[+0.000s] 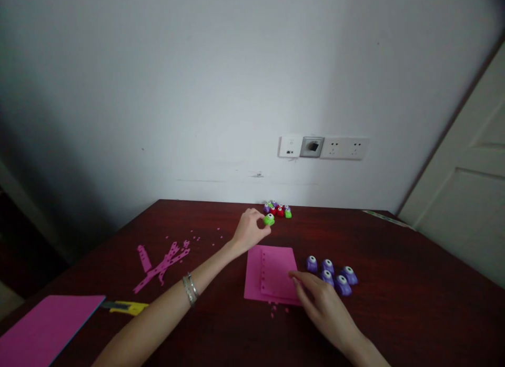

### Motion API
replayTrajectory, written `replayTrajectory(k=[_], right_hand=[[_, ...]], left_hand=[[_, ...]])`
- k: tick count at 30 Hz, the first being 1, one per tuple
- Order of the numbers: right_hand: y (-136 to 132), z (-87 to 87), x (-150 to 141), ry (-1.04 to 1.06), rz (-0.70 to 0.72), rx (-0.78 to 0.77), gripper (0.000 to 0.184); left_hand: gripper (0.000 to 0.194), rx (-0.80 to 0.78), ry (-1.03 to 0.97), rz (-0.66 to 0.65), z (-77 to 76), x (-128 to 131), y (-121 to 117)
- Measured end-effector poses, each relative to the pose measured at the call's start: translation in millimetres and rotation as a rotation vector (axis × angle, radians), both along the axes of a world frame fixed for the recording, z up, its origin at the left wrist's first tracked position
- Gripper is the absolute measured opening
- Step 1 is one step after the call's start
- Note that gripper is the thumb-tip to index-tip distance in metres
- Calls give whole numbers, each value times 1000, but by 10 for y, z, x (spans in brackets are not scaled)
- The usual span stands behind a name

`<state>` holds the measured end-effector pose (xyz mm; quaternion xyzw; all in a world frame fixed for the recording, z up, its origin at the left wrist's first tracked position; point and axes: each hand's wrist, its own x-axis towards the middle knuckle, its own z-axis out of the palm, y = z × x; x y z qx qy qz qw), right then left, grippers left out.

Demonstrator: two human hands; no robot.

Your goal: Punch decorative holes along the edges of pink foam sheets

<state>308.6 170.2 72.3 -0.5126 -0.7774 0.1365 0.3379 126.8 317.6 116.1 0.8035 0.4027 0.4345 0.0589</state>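
Note:
My left hand (250,231) reaches over the table and pinches a small green craft punch (269,220) with a white button between thumb and fingers. Close behind it stands a cluster of red, green and purple craft punches (280,211). A pink paper sheet (276,272) with holes along its left side lies on a larger pink sheet (252,283). At the right edge of this paper is my right hand (323,304), thumb and forefinger close together on it. Several purple craft punches (327,276) stand just beyond that hand.
Punched pink strips (161,267) and tiny scraps lie on the dark red table (213,325) at left. A yellow utility knife (128,307), blade out, touches or nears a pink board (51,325). A thin strip (389,218) lies at the back right, below wall sockets (343,148).

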Motion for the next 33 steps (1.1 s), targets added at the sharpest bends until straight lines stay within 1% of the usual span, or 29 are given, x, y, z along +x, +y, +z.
replayTrajectory(k=[3, 6, 9, 12, 16, 20, 24, 28, 30, 33], right_hand=[[14, -37, 3, 68, -22, -22, 33], [48, -79, -3, 150, -41, -43, 33], [85, -116, -22, 277, -86, -58, 34], [111, -130, -74, 448, -122, -138, 37], [125, -101, -201, 646, -89, -265, 44], [130, -48, -332, 797, -40, -310, 50], [145, -46, -405, 843, -22, -261, 52], [179, -75, -399, 835, -79, -227, 56], [199, -65, -377, 821, -124, -232, 57], [224, -8, -348, 770, -168, -232, 52]], left_hand=[[10, -25, -22, -52, -110, 0, -271], [11, -90, -30, -79, -202, -11, -440], [13, -145, -6, -82, -255, -14, -525], [15, -156, 19, -68, -277, 4, -578], [12, -169, 30, -71, -297, 45, -663], [15, -164, 29, -74, -323, 78, -744], [17, -167, 15, -156, -326, 98, -787], [24, -187, -24, -258, -323, 115, -817], [33, -169, -28, -288, -347, 124, -840], [55, -107, 3, -310, -416, 136, -886]])
